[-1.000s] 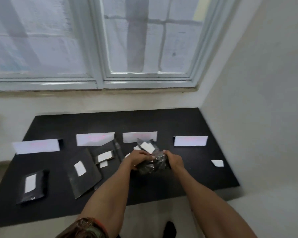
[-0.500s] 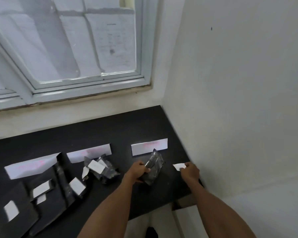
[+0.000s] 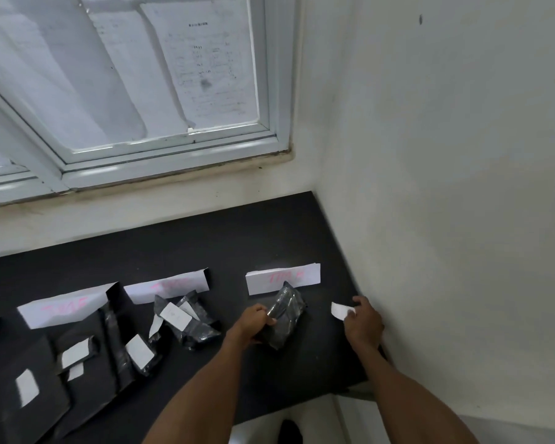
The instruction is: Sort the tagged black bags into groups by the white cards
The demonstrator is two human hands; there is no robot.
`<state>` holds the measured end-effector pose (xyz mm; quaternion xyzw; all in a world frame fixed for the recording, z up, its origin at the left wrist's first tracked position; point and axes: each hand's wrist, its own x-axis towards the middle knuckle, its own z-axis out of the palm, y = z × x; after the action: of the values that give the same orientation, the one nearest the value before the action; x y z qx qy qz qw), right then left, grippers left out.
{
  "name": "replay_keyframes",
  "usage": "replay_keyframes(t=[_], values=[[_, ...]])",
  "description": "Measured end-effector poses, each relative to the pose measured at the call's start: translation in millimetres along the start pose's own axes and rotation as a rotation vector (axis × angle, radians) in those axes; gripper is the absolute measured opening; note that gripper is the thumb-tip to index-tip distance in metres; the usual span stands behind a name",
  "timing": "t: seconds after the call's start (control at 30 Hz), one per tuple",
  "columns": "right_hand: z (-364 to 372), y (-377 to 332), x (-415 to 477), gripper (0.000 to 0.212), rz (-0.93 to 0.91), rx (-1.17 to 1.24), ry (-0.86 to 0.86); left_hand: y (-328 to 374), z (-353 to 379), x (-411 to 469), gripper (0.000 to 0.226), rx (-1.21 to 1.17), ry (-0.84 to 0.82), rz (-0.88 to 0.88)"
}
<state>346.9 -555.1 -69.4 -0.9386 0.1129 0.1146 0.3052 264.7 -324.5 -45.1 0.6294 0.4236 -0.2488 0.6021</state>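
My left hand [image 3: 253,322] grips a crumpled black bag [image 3: 284,318], which lies just in front of the rightmost white card [image 3: 282,278] with pink writing. My right hand [image 3: 362,323] pinches a small loose white tag [image 3: 340,309] on the black tabletop [image 3: 221,248] near the right wall. Left of these, a pile of crumpled black bags [image 3: 189,318] with white tags sits below the middle card [image 3: 169,286]. Flat black bags [image 3: 87,350] with tags lie below the left card [image 3: 61,307].
A white wall [image 3: 446,187] bounds the table on the right, close to my right hand. A window [image 3: 125,91] and sill run along the back. The table's front edge lies near my forearms, with pale floor below.
The view has swung right. My hands separated: the left carried the bag over to the rightmost card, and the right reached out to the loose white tag near the wall.
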Motion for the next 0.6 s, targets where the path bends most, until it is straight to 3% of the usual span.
replay_keyframes(t=[0.07,0.13,0.3,0.5,0.6], values=[[-4,-12,-4,0.038,-0.051,0.172,-0.033,1,-2,-4,0.018,-0.026,0.017,0.017],[-5,-29,-10,0.041,-0.142,0.288,-0.175,4,-2,-12,0.020,-0.037,0.021,0.042],[-9,-77,-50,0.042,-0.507,0.216,-0.361,7,-6,-39,0.028,-0.164,0.007,0.071],[-4,-101,-86,0.052,-0.684,-0.047,-0.286,3,-25,-79,0.034,-0.209,-0.013,0.151],[1,-117,-112,0.059,-0.737,-0.065,-0.210,-9,-50,-101,0.033,-0.239,0.013,0.204]])
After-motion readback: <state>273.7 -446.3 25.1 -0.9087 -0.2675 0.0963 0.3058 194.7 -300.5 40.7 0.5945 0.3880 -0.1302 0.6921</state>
